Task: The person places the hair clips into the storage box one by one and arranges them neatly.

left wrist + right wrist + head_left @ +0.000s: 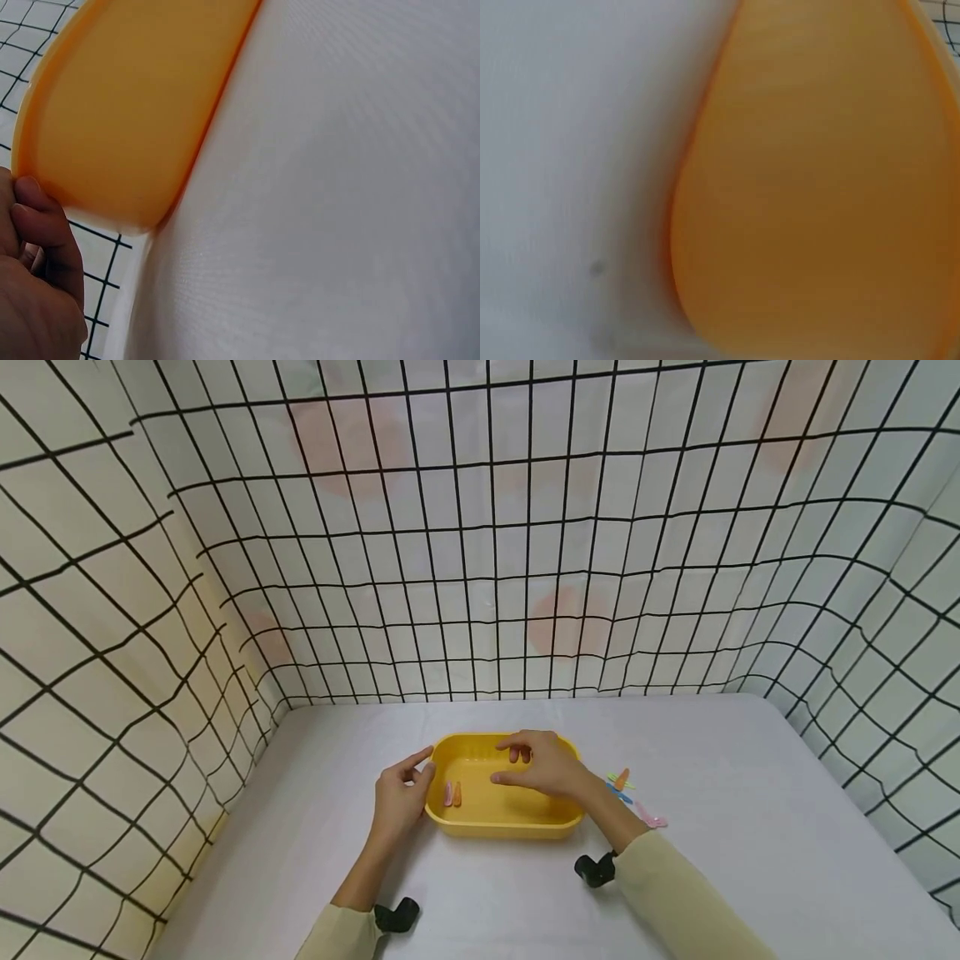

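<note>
A yellow plastic basin (506, 829) with rounded corners stands on the white table. My left hand (399, 795) holds its left rim; in the left wrist view, curled fingers (46, 225) touch the basin's outer wall. Over the basin's right half hovers my right hand (553, 768), thumb and fingers apart, with nothing visible between them. Inside the basin, near its left end, a small pink piece (447, 793) and a small orange carrot-shaped piece (457, 794) lie side by side. The right wrist view shows the basin's outer wall (810, 187) but not the hand.
Right of the basin, several small pieces lie on the table: an orange one (622, 779), a blue one (619, 792), green ones and a pink one (651, 817). Black wire grid (495, 535) with white behind it encloses the table at the back and sides.
</note>
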`<state>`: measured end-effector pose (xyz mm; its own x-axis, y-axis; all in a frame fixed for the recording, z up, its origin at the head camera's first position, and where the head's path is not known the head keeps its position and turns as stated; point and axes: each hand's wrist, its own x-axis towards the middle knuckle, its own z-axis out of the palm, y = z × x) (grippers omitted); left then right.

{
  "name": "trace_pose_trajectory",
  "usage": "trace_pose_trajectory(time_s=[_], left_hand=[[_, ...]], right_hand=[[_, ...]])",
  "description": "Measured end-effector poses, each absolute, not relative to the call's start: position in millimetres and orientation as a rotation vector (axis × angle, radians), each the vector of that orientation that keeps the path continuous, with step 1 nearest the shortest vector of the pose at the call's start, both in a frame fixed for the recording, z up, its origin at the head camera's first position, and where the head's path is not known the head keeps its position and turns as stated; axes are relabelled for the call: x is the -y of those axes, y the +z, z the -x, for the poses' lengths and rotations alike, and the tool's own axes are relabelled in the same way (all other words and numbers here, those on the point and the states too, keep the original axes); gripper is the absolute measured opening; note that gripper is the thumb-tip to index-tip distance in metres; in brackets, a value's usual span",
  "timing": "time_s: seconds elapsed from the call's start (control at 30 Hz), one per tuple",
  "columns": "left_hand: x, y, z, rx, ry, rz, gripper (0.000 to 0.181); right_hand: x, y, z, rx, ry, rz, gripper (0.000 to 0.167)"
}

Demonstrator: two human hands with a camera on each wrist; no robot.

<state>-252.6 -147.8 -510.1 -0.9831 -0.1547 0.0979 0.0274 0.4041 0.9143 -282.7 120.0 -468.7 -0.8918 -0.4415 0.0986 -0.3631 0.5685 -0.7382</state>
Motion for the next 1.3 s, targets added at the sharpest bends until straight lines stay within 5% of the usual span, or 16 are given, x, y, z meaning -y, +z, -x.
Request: trace_pose_trajectory(time_s=[0.67,1.3], left_hand=[[150,-512,252,2.467,-1.611,-0.115,0.034],[149,-510,251,2.487,-1.6,-0.101,0.035]], right_hand=[[-212,-445,263,-2.953,-1.148,0.653,0.055],[-290,-468,234,-3.067,-1.038,0.478,0.047]])
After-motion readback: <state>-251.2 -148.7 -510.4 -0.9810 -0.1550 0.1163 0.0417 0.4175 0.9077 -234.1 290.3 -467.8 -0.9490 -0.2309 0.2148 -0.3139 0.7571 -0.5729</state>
